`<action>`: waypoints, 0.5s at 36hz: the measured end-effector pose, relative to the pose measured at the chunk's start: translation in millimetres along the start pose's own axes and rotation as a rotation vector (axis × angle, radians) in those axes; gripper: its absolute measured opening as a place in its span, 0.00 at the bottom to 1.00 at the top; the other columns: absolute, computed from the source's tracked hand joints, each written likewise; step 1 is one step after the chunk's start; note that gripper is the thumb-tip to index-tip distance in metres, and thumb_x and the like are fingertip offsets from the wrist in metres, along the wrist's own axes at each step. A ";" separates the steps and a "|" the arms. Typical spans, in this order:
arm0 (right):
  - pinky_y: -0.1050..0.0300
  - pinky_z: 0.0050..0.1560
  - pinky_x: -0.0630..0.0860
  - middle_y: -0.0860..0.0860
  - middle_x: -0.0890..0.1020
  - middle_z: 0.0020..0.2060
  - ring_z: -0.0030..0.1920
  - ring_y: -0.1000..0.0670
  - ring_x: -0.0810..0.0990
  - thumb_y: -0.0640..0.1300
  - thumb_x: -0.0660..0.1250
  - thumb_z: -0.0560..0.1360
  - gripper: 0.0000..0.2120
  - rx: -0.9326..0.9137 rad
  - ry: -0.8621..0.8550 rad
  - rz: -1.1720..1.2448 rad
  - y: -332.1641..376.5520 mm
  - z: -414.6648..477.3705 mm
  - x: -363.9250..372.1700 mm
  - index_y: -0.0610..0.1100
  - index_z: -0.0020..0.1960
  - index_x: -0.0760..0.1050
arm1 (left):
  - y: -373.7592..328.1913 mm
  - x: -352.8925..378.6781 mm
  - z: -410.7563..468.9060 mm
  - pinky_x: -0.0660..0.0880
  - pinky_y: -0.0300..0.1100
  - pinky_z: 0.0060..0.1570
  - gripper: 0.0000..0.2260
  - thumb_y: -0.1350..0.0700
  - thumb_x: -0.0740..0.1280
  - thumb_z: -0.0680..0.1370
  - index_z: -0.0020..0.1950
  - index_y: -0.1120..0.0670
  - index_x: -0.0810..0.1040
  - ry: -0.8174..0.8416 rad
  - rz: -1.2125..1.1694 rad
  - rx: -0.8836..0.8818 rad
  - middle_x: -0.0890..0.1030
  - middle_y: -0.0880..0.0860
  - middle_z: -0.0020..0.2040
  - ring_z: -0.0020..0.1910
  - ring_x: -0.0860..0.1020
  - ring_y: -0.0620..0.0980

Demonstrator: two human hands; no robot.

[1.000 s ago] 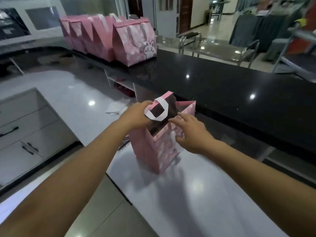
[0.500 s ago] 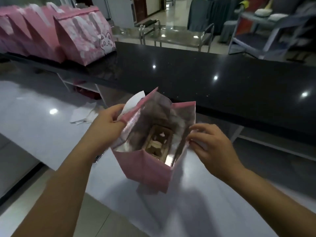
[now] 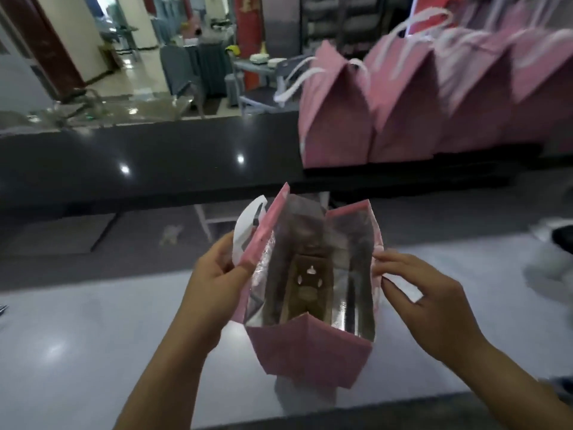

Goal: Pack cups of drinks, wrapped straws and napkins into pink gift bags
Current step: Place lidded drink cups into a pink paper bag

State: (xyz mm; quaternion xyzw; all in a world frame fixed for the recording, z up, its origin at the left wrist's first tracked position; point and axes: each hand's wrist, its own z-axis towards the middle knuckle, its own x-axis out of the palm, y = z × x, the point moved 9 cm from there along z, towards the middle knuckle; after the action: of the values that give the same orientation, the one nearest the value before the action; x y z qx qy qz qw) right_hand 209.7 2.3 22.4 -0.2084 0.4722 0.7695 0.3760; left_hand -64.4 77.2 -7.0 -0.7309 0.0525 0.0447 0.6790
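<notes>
Pale grey table (image 3: pixel 93 336) in foreground, raised black counter (image 3: pixel 155 156) behind, blurred dining room beyond.

Found upright near the table's front edge: one pink gift bag (image 3: pixel 310 355), mouth spread wide. Left wall pinched near the rim by left grip (image 3: pixel 214 274), just below the white handle (image 3: pixel 245 234). Right rim taken lightly between thumb and forefinger of right grip (image 3: pixel 424 293), remaining fingers loose, as far as can be judged.

Step in hand, by assessment: opening and squaring the bag before loading. Recommended:
- Draw both walls apart evenly.
- Push the side folds fully out so the base sits flat.
- Check the bottom insert for level seating before any cup goes in.
- Retain one grip on the rim during loading; likely a light bag, close to the edge, prone to tipping.
- Avoid creasing the lining.

Containers:
- Bag in hand: silver foil lining (image 3: pixel 263 280) on the inner walls. Brown card insert (image 3: pixel 310 283) at the bottom, with small cut-outs. No cup, straw or napkin seen inside.
- Row of pink bags (image 3: pixel 403 119) on the black counter at right: tops folded to a peak, white handles up. Contents hidden.
</notes>
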 end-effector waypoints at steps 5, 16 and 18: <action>0.54 0.61 0.75 0.47 0.84 0.57 0.58 0.48 0.82 0.32 0.73 0.72 0.11 0.056 -0.080 -0.048 -79.2 -39.2 -85.9 0.39 0.53 0.84 | -4.5 122.5 -15.4 0.80 0.36 0.32 0.16 0.60 0.67 0.81 0.59 0.38 0.79 0.120 -0.049 0.022 0.86 0.42 0.46 0.43 0.85 0.42; 0.49 0.61 0.78 0.48 0.83 0.55 0.58 0.49 0.81 0.30 0.66 0.76 0.09 0.215 -0.140 0.003 -206.7 -55.9 -187.3 0.39 0.51 0.82 | -27.3 308.1 -35.8 0.80 0.38 0.33 0.23 0.67 0.63 0.79 0.63 0.40 0.78 0.308 -0.093 0.079 0.86 0.44 0.48 0.44 0.86 0.46; 0.49 0.61 0.78 0.49 0.83 0.55 0.57 0.50 0.81 0.31 0.64 0.77 0.10 0.245 -0.134 0.041 -226.4 -48.4 -195.8 0.40 0.51 0.82 | -29.7 328.1 -32.3 0.80 0.38 0.34 0.23 0.66 0.63 0.79 0.62 0.39 0.78 0.311 -0.096 0.090 0.86 0.44 0.50 0.46 0.86 0.47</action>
State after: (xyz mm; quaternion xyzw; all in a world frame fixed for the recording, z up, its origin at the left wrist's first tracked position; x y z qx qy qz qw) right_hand 507.1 -53.8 3.0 -0.0994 0.5409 0.7257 0.4134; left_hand 264.5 41.9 -20.2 -0.6994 0.1239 -0.1041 0.6962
